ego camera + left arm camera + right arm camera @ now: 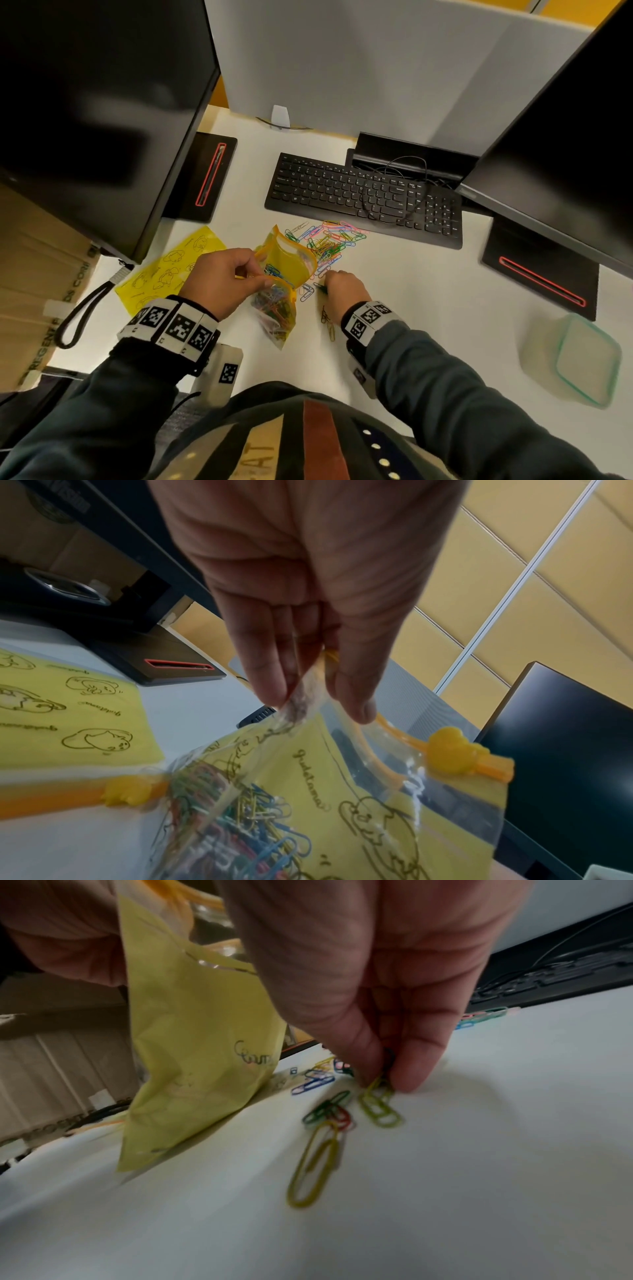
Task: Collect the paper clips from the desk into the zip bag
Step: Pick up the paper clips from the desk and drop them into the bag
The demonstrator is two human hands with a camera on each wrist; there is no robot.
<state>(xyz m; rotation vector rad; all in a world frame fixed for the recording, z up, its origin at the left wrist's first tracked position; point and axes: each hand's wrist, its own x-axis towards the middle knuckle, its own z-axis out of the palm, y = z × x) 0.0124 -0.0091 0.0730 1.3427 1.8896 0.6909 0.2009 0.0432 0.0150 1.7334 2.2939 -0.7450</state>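
The left hand (pixel 219 281) pinches the half-filled yellow plastic zip bag (pixel 287 263) open; the right hand (pixel 342 287) pinches coloured wire paper clips (pixel 329 243) (many remain on the desk).

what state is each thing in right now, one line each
zip bag: mouth open, partly filled
left hand: pinches the bag's rim
right hand: pinches clips on the desk
loose paper clips: still piled by the keyboard
monitors: dark
container: lid on

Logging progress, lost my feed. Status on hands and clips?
Left hand holds zip bag open. Right hand pinching clips off desk. Pile remains. Nothing blocking.
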